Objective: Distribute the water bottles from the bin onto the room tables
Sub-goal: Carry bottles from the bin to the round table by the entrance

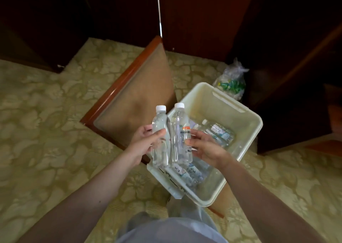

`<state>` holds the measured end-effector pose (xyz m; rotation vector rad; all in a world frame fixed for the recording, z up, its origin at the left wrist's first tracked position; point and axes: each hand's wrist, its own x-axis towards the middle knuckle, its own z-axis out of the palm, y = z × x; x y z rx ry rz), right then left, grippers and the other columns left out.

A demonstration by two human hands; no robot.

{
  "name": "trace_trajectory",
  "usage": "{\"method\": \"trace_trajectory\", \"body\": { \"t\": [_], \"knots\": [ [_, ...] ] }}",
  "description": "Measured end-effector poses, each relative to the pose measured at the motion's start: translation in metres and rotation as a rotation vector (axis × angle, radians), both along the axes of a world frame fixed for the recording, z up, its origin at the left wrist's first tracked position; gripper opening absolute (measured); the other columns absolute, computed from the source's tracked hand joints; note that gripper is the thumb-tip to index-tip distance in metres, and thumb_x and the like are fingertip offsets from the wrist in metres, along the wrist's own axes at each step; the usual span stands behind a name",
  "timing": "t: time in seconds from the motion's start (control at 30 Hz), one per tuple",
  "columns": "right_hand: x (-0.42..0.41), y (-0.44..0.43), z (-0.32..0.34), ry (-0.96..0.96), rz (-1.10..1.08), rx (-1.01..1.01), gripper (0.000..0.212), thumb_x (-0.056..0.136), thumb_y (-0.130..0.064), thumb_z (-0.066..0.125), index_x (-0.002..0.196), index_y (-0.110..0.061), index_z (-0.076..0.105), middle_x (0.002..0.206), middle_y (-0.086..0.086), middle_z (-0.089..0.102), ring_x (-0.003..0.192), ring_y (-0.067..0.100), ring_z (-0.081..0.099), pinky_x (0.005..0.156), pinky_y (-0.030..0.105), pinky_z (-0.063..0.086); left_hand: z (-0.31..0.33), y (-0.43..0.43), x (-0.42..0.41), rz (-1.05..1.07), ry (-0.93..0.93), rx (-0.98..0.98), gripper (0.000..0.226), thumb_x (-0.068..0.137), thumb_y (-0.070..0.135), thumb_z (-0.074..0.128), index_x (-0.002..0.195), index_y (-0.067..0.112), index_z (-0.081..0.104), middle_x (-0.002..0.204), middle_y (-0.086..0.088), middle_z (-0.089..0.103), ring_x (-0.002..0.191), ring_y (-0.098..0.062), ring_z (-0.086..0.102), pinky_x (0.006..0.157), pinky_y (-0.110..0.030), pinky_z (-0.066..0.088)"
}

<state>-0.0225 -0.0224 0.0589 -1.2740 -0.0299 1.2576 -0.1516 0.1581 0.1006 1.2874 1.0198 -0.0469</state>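
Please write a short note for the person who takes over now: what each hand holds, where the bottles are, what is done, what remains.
Left hand: grips the left bottle, upright.
Right hand: holds the right bottle, upright, beside it, above the bin.
More bottles lie in the bin.
Done: two bottles taken out.
Left: set them on a table (none in view), then distribute the rest.

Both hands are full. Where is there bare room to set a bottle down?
Chair seat left of the bin is bare, as is the bin's far end below its handle. Bin's near end and right side are crowded with lying bottles.
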Motion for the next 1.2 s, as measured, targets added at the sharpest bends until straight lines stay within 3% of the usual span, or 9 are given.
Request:
{"method": "trace_trajectory", "body": {
  "t": [0.2,0.33,0.47,0.5,0.63,0.8,0.93,1.07,1.2],
  "knots": [
    [-0.072,0.011,0.024,-0.051,0.087,0.076,0.05,0.081,0.011,0.068,0.128,-0.002,0.054,0.098,0.006,0.071,0.087,0.023,0.069,0.077,0.037,0.06,0.02,-0.001,-0.094,0.089,-0.101,0.066,0.076,0.05,0.041,0.088,0.115,0.016,0.057,0.101,0.0,0.075,0.087,-0.017,0.072,0.096,-0.049,0.054],
    [-0.137,0.015,0.039,-0.059,0.198,0.132,0.06,0.073,0.01,0.075,0.129,-0.001,0.054,0.107,0.012,0.07,0.1,0.03,0.067,0.089,0.048,0.057,0.034,-0.01,-0.176,0.148,-0.134,0.108,0.073,0.057,0.033,0.082,0.119,0.009,0.054,0.105,-0.005,0.071,0.076,-0.008,0.073,0.068,-0.024,0.058],
    [-0.204,0.029,0.051,-0.077,0.32,0.159,0.065,0.069,0.007,0.079,0.129,0.0,0.054,0.111,0.014,0.067,0.104,0.034,0.066,0.094,0.053,0.054,0.048,-0.02,-0.263,0.315,-0.145,0.149,0.074,0.049,0.034,0.084,0.114,0.012,0.056,0.11,-0.009,0.069,0.097,-0.024,0.071,0.084,-0.036,0.058],
    [-0.22,0.035,0.054,-0.082,0.361,0.169,0.066,0.069,0.006,0.08,0.13,-0.001,0.054,0.112,0.015,0.067,0.105,0.034,0.066,0.095,0.054,0.054,0.051,-0.021,-0.283,0.347,-0.146,0.166,0.076,0.048,0.035,0.085,0.115,0.012,0.056,0.11,-0.008,0.07,0.099,-0.026,0.07,0.084,-0.038,0.058],
    [-0.276,0.07,0.072,-0.081,0.522,0.205,0.067,0.068,0.005,0.078,0.13,-0.003,0.054,0.112,0.014,0.069,0.099,0.03,0.069,0.088,0.048,0.058,0.066,-0.024,-0.356,0.511,-0.206,0.25,0.071,0.053,0.035,0.084,0.116,0.015,0.056,0.106,-0.002,0.072,0.089,-0.017,0.069,0.062,-0.022,0.053],
    [-0.345,0.12,0.098,-0.127,0.71,0.243,0.063,0.072,0.009,0.077,0.129,-0.004,0.055,0.112,0.014,0.068,0.101,0.03,0.067,0.09,0.045,0.057,0.084,-0.022,-0.44,0.734,-0.242,0.318,0.079,0.047,0.044,0.095,0.11,0.02,0.055,0.109,-0.004,0.071,0.09,-0.017,0.067,0.082,-0.039,0.054],
    [-0.401,0.157,0.119,-0.124,0.846,0.273,0.055,0.078,0.017,0.066,0.127,-0.004,0.054,0.105,0.012,0.068,0.091,0.026,0.068,0.076,0.035,0.062,0.095,-0.019,-0.498,0.901,-0.255,0.39,0.093,0.036,0.055,0.089,0.115,0.019,0.054,0.113,-0.008,0.069,0.094,-0.02,0.069,0.077,-0.037,0.054],
    [-0.451,0.194,0.128,-0.153,1.002,0.305,0.065,0.063,0.003,0.078,0.123,-0.009,0.057,0.106,0.011,0.069,0.091,0.026,0.07,0.084,0.041,0.059,0.101,-0.015,-0.545,1.058,-0.22,0.457,0.095,0.036,0.058,0.088,0.115,0.02,0.052,0.118,-0.011,0.064,0.103,-0.023,0.065,0.074,-0.032,0.053],
    [-0.497,0.233,0.138,-0.187,1.134,0.335,0.065,0.062,0.001,0.076,0.123,-0.009,0.057,0.104,0.011,0.07,0.093,0.027,0.069,0.084,0.041,0.06,0.105,-0.005,-0.58,1.209,-0.207,0.489,0.096,0.034,0.059,0.088,0.114,0.02,0.051,0.115,-0.008,0.064,0.102,-0.022,0.063,0.076,-0.029,0.051]
  ]
}}
